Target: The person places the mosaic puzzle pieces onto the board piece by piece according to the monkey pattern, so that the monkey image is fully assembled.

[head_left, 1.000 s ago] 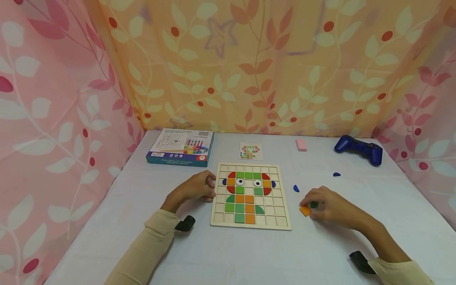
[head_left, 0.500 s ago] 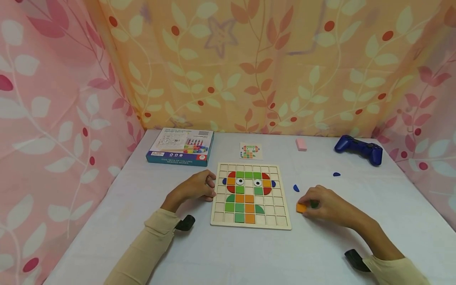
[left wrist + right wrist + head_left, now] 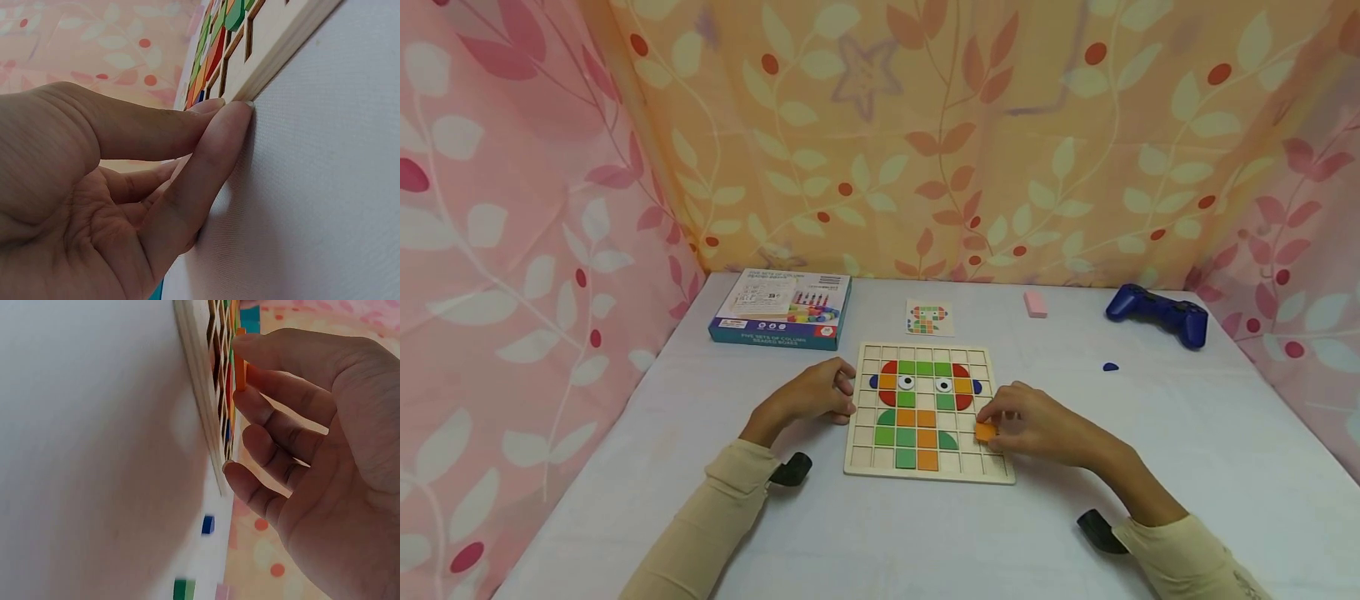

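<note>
A wooden grid board (image 3: 985, 471) lies mid-table, set with red, green, orange and blue tiles plus two eye pieces. At its left edge my left hand (image 3: 812, 392) holds the rim between thumb and index finger (image 3: 225, 134). My right hand (image 3: 1045, 425) pinches an orange square tile (image 3: 986, 432) over the board's right columns. In the right wrist view the thumb and fingertips grip this orange tile (image 3: 240, 362) on edge, its face upright. A green piece (image 3: 184, 589) and a blue piece (image 3: 208, 525) lie loose beyond the board; the hand hides the green one in the head view.
A small pattern card (image 3: 930, 317) lies behind the board. The boxed set (image 3: 778, 310) stands at the back left. A pink block (image 3: 1035, 304), a blue game controller (image 3: 1157, 315) and a blue half-round piece (image 3: 1110, 367) lie towards the right.
My right hand has carried the orange tile left, from the table beside the board to above its right columns. One blue half-round piece is now covered by that hand. My left hand stays put.
</note>
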{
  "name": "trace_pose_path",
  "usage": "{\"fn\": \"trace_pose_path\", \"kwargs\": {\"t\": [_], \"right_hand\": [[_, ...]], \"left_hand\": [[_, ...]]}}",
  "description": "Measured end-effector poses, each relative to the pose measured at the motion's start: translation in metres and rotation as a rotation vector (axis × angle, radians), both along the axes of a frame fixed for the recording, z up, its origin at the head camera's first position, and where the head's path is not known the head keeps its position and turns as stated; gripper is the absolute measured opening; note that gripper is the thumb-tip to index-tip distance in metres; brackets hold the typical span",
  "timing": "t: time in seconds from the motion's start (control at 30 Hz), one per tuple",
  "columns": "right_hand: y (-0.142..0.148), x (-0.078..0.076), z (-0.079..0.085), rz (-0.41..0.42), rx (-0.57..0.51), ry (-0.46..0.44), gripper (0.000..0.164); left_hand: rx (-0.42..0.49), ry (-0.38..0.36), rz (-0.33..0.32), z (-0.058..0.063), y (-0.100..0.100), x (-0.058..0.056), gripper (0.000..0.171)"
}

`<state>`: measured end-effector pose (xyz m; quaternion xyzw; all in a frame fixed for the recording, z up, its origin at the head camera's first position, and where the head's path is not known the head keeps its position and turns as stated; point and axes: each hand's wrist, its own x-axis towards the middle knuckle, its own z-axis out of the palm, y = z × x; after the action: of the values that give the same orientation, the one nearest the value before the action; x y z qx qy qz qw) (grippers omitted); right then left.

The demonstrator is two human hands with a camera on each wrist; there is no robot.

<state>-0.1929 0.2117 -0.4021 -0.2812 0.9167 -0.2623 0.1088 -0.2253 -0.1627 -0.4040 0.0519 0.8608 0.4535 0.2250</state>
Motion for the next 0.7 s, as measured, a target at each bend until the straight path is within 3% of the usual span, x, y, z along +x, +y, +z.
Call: {"fn": "trace_pose_path", "kwargs": {"t": [0.7], "right_hand": [[-0.082, -0.004, 0.002, 0.194, 0.002, 0.025, 0.029]], "left_hand": [[0.013, 0.004, -0.008, -0.002, -0.001, -0.001, 0.058]]}}
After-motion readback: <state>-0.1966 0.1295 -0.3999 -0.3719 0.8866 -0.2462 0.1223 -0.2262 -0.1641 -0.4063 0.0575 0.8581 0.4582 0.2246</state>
